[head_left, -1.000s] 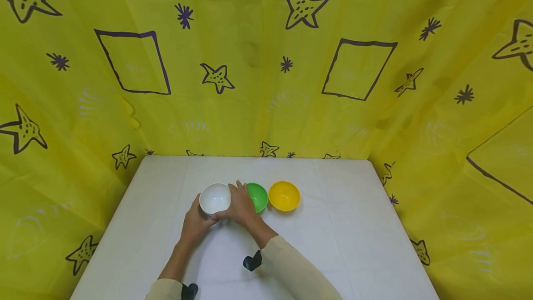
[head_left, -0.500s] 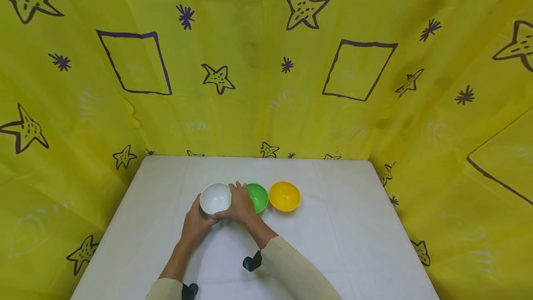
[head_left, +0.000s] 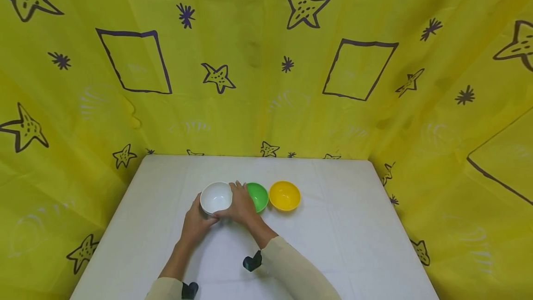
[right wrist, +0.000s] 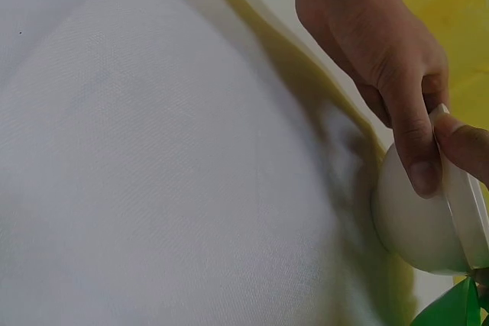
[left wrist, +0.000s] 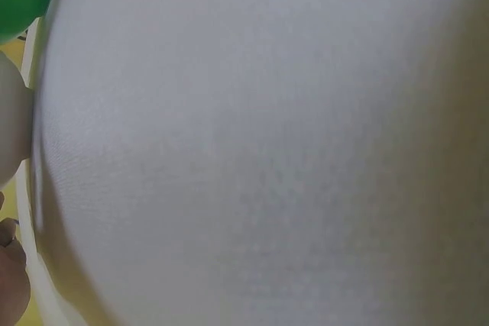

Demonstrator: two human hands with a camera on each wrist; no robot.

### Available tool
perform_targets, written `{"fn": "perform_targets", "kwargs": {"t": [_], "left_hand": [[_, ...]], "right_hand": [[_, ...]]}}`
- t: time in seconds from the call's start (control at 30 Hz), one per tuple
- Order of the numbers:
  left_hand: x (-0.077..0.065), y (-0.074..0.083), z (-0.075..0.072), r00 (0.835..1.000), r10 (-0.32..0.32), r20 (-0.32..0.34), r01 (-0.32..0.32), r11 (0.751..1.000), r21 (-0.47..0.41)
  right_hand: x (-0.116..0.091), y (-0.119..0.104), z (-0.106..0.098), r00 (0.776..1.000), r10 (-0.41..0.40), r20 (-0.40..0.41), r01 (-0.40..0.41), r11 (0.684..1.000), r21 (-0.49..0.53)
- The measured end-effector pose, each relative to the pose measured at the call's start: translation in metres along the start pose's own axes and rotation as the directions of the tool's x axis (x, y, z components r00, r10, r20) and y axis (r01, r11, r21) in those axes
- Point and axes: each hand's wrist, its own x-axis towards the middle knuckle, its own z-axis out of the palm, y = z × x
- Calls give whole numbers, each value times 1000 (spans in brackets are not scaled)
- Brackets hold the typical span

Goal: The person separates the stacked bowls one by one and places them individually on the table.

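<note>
"What was in the head view?"

"The left hand and right hand curled round the white bowl, low in the frame, left of its middle. The green bowl and yellow bowl sat right of it on the tabletop."

"Did anything move?"

"Hardly, in that last second. Maybe they were keeping it steady."

"Left wrist view?"

"White bowl, left edge. I couldn't tell the grip."

"Right wrist view?"

"Both hands pinched it, at the right edge."
</note>
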Motion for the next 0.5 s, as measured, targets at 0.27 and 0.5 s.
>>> {"fn": "perform_targets", "kwargs": {"t": [0.27, 0.5], "left_hand": [[-1, 0, -1, 999, -28, 22, 28, 1000, -4], [-2, 1, 1, 999, 24, -22, -24, 1000, -4]], "right_hand": [[0, -1, 1, 1000, 23, -3, -22, 999, 36], [0, -1, -2, 999, 33, -13, -32, 997, 65]]}}
